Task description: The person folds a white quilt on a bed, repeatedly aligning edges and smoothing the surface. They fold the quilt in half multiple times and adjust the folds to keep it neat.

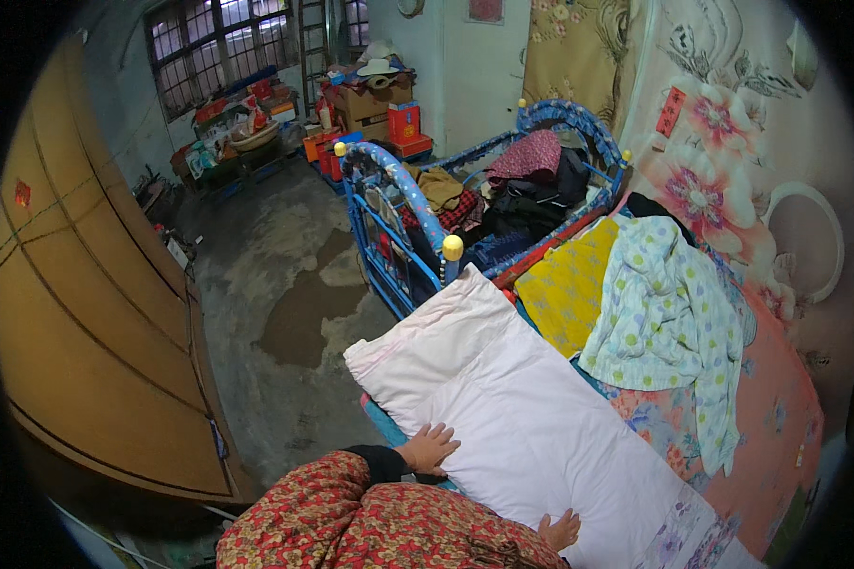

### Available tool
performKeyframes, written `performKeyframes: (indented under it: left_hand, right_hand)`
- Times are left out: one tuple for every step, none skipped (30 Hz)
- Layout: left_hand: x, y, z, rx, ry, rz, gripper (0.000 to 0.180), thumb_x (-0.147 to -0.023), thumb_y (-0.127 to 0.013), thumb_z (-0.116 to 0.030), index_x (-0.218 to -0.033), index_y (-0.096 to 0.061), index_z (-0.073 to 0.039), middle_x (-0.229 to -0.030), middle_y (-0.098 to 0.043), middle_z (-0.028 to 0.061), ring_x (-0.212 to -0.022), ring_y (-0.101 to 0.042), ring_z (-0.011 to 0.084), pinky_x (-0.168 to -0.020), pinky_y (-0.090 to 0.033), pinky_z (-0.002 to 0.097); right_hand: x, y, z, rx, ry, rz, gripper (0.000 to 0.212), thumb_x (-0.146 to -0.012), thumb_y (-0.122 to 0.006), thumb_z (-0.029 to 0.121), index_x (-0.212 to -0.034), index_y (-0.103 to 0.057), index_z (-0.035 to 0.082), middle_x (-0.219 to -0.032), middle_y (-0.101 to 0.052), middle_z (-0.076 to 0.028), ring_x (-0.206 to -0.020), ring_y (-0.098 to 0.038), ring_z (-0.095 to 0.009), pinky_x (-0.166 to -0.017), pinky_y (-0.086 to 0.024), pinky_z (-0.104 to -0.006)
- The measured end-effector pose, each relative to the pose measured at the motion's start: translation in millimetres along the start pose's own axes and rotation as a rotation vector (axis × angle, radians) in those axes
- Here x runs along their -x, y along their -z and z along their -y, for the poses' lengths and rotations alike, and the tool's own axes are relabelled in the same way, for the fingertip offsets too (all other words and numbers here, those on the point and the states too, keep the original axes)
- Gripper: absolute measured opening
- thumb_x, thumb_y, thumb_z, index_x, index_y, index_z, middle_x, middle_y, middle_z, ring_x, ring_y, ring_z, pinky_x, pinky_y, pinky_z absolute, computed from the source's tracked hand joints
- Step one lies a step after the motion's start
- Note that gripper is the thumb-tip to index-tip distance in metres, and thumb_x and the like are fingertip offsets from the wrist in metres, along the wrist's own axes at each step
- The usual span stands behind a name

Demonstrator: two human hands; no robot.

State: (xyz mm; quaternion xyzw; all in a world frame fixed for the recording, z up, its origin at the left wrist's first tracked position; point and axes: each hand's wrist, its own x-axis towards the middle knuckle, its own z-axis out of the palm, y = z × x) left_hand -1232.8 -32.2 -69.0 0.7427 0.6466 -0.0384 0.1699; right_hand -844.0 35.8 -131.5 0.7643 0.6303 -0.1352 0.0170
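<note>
A long folded white quilt (531,417) lies along the near edge of the bed, with a faintly pinkish end at the far left and a printed purple flower patch at its near right end. My left hand (429,449) rests on its left edge, palm down with the fingers spread. Lower and to the right, my right hand (562,529) also touches the quilt, fingers apart and holding nothing. Both arms wear red floral sleeves, and much of the right forearm is hidden by the bulky garment.
Beyond the quilt, a yellow cloth (564,284) and a spotted pale jacket (669,303) lie on the coral floral bedsheet (778,398). A blue crib (389,237) full of clothes adjoins the bed. A wooden wardrobe (95,313) stands left, boxes (370,106) at the back.
</note>
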Motion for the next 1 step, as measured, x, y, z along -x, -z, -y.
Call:
performKeyframes:
  left_hand:
    - [2.7,-0.5,1.0,0.001,-0.004,0.040,0.083,-0.072,-0.069,-0.047,-0.139,-0.032,-0.014,-0.141,-0.030,0.0167,-0.133,-0.023,0.0384,-0.104,-0.024,0.0552]
  right_hand:
    - [0.0,5.0,1.6,-0.016,-0.021,0.053,0.073,-0.074,-0.066,0.040,-0.136,-0.039,0.012,-0.143,-0.033,-0.014,-0.135,-0.024,-0.032,-0.106,-0.023,-0.0524]
